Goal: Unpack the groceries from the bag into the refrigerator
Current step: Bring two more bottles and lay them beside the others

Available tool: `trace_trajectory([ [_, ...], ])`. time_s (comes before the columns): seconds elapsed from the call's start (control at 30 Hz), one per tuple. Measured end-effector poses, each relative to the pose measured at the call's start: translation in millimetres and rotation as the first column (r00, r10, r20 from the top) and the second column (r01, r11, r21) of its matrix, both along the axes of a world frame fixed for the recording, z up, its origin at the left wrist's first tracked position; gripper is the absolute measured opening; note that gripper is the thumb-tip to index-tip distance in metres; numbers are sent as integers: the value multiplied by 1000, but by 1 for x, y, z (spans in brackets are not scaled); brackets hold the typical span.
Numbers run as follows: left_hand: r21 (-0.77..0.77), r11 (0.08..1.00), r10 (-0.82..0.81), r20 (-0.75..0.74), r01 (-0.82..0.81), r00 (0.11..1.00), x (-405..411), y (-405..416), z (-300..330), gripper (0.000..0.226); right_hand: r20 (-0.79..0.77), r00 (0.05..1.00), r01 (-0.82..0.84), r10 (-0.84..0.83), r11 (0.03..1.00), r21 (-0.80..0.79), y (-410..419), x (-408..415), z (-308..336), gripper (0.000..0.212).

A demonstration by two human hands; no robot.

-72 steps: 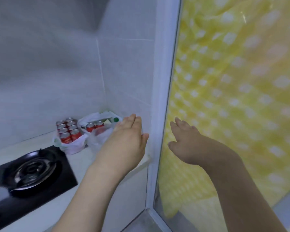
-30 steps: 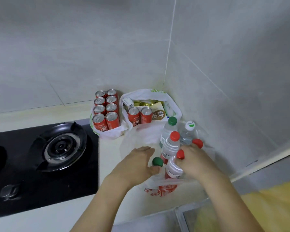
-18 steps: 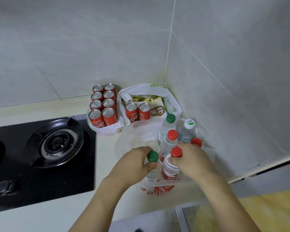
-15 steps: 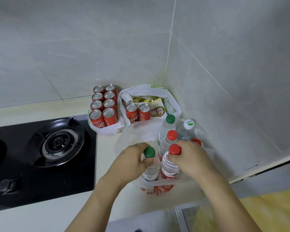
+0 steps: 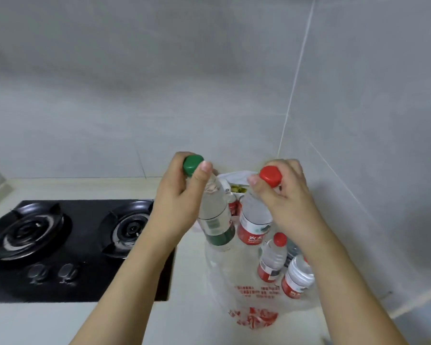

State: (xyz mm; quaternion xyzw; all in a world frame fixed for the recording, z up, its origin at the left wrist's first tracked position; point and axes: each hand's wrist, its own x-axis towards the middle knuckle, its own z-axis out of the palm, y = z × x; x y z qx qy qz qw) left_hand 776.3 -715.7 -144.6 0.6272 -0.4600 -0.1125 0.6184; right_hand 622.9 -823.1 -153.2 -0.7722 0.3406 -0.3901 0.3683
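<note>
Left hand grips the green-cap water bottle by its neck, thumb just under the cap. Right hand grips the red-cap water bottle the same way. Both bottles hang upright above the clear plastic bag on the counter. Count: two bottles held, at least two red-label bottles in the bag. Two-burner gas hob to the left.

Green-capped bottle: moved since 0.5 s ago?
Yes. The left hand has lifted the green-capped bottle up out of the clear bag; its base now clears the rim.
</note>
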Motion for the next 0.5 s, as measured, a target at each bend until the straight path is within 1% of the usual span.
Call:
trace_trajectory([
  [0.03,-35,999,26,-26,-27,999,4,5,9,31,71,997,-16,13,999,38,4,9,6,38],
  [0.1,-63,994,86,-19,-87,996,16,17,24,33,170,985,-44,29,995,87,13,29,17,42],
  [0.23,-90,971,223,11,-221,975,43,52,37,27,301,954,-16,-6,997,73,35,72,32,50],
  [0.33,-134,925,356,-19,-355,934,65,82,39,24,307,951,1,-16,999,50,53,108,32,41],
  [0.4,-155,886,435,-50,-437,899,76,101,41,23,298,954,-24,15,999,26,67,131,33,38],
  [0.43,-162,869,467,-50,-468,883,81,110,42,23,299,954,-41,33,999,20,74,142,33,36],
  [0.5,-144,839,530,-3,-525,848,88,124,43,25,295,953,-73,64,997,18,87,161,34,32],
])
